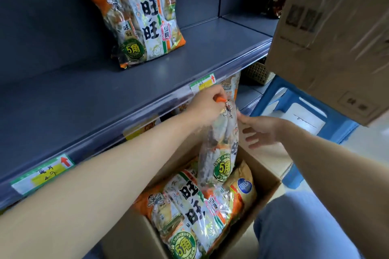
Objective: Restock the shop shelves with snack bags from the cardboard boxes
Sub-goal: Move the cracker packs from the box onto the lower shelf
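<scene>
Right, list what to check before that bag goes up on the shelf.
1. Grip: the left hand pinches the lifted bag by its top edge: ok.
2. Support: the right hand is open beside that bag and holds nothing: ok.
3. Bag free of the open box: its lower end hangs at the box mouth, over the bags inside: cannot tell.
4. Space: the shelf is bare on both sides of the standing bag: ok.
5. Standing bag upright: ok.
6. Path: a second box looms at the upper right, near the way up: cannot tell.
</scene>
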Tool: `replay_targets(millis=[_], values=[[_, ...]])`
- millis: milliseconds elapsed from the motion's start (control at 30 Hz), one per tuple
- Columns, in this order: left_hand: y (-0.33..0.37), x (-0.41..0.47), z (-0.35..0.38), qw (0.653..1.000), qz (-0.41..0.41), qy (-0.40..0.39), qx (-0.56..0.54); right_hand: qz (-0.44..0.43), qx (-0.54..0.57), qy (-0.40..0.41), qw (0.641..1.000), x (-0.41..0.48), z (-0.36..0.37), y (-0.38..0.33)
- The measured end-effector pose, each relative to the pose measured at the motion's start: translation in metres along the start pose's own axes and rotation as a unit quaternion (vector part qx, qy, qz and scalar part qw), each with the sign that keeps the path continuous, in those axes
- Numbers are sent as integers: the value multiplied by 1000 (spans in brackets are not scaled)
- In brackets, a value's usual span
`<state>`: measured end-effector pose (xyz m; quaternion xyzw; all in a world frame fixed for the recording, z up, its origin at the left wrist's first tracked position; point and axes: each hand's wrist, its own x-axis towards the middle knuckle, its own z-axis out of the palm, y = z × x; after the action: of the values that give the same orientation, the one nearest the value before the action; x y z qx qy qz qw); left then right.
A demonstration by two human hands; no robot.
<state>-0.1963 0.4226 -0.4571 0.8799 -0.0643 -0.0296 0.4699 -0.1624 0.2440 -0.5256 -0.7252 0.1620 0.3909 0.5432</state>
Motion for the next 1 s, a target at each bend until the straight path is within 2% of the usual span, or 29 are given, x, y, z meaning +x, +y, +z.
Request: replay_targets(millis=[100,200,333,567,667,733,867,933,1000], values=[[24,7,-34,996,77,19,-48,-61,70,0,996,-11,-7,-22],[41,18,-70,988,114,53,-87,-116,120,1,986,-27,-6,-58],[62,32,-118,975,149,120,-115,-182,104,15,978,-47,3,-121],[56,65,-192,934,158,294,-127,-289,163,7,943,-47,34,-220],[40,72,-205,925,119,346,-106,-343,170,58,922,-25,37,-252],[23,70,-206,925,56,367,-78,-349,120,79,926,-26,46,-257],[-11,63,-193,936,-70,324,-118,-304,-6,52,951,6,49,-242],[-23,66,-184,933,-125,316,-120,-294,-18,43,955,22,51,-241],[-36,74,-177,930,-177,308,-90,-289,-25,71,954,39,52,-243]])
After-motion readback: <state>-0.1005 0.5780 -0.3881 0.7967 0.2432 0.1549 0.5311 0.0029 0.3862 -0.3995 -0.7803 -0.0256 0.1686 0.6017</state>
